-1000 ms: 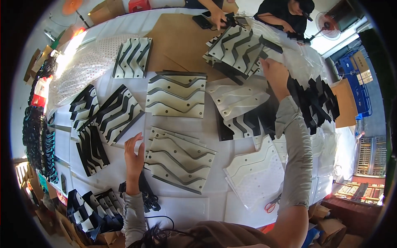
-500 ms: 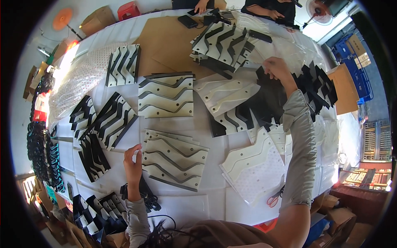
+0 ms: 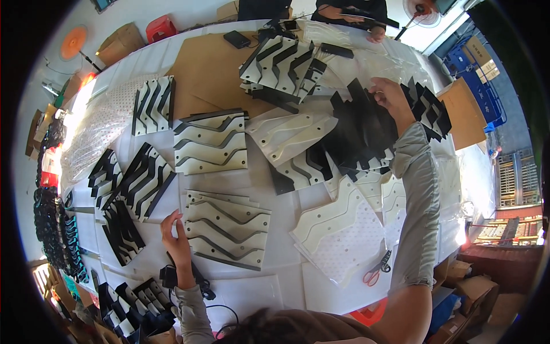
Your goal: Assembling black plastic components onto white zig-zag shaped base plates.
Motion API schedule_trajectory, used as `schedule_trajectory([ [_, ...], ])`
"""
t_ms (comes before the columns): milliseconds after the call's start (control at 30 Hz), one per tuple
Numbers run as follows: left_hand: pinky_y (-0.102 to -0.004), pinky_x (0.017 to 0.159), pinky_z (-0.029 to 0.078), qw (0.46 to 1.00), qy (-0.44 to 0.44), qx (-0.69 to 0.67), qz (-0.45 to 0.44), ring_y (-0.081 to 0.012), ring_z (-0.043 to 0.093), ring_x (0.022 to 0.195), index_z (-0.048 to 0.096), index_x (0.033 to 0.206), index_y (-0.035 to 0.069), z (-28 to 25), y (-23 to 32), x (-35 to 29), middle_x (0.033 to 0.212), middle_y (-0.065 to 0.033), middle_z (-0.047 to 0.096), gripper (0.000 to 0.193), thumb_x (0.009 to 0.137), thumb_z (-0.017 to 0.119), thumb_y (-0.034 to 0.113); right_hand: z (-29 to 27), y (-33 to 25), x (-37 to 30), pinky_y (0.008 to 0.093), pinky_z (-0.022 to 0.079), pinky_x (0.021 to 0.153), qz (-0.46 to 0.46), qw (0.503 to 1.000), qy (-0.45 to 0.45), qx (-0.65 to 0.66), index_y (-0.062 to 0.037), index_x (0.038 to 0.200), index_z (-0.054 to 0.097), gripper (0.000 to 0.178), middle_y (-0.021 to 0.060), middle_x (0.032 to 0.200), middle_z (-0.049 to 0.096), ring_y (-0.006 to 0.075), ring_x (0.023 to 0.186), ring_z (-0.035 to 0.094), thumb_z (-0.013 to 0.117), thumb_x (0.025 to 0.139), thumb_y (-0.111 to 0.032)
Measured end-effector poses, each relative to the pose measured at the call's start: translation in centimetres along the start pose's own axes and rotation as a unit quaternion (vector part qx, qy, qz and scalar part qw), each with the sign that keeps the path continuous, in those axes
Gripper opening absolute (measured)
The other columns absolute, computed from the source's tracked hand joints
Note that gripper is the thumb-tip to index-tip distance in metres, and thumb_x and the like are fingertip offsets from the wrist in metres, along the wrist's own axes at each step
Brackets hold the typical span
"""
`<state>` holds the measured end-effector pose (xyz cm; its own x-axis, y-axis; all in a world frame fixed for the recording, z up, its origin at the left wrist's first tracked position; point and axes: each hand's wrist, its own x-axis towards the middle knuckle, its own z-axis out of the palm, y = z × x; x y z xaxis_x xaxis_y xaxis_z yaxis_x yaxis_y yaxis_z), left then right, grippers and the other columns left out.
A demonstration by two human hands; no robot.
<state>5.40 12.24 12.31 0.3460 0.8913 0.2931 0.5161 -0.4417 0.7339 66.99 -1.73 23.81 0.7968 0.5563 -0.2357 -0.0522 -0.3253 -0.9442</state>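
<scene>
My right hand (image 3: 391,98) reaches over the right side of the table, at the edge of a pile of thin black strips (image 3: 361,137). Its fingers are curled together; whether a strip is between them is hidden. My left hand (image 3: 176,232) hovers with fingers apart and nothing in them, beside a stack of cream panels with dark wavy ridges (image 3: 229,226). Left of it lie black-and-cream wavy pieces (image 3: 146,180). Nearer the right arm is a pale, partly plastic-covered panel stack (image 3: 341,235).
Red-handled scissors (image 3: 372,278) lie by my right forearm. A black adapter with cable (image 3: 168,277) sits by my left wrist. More ridged panels (image 3: 278,66) are stacked on brown cardboard (image 3: 200,63) at the back. Across the table, a person (image 3: 352,11) holds a flat black thing.
The view has swung, moving the table's contents leftward in the picture. My right hand has moved rightward relative to the black strips. My left hand stays near the cream stack.
</scene>
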Motion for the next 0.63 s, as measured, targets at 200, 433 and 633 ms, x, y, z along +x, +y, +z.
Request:
schedule_trajectory([
  [200,-0.0339,0.088,0.045,0.999,0.054,-0.001,-0.004,-0.0242,0.059,0.096,0.062,0.110,0.006,1.1,0.5,-0.2,0.097,-0.0094,0.065,0.027,0.087,0.053,-0.006,0.5,0.2,2.9,0.0268,0.045,0.051,-0.043,0.994,0.092,0.037,-0.0031,0.114,0.055,0.038,0.0079,0.082,0.066,0.0133,0.054,0.055,0.064,0.088,-0.029],
  [433,-0.0358,0.086,0.046,0.995,0.071,0.050,0.056,-0.0277,0.058,0.099,0.063,0.103,0.004,1.3,0.4,0.6,0.096,-0.0093,0.065,0.023,0.086,0.053,-0.008,5.8,-1.3,6.3,0.0440,0.043,0.093,-0.484,0.750,0.310,-0.327,-0.0100,0.127,0.050,0.058,0.0150,0.126,0.051,0.0366,0.113,0.049,0.075,0.076,-0.021],
  [633,-0.0390,0.088,0.044,0.993,0.078,0.090,0.024,-0.0281,0.056,0.102,0.065,0.104,0.005,0.4,-0.8,-0.1,0.098,-0.0122,0.065,0.023,0.087,0.053,-0.005,8.9,-4.6,12.0,0.0446,0.034,0.106,-0.439,0.642,0.300,-0.552,-0.0165,0.142,0.036,0.081,0.0115,0.143,0.039,0.0361,0.127,0.038,0.077,0.072,-0.022],
])
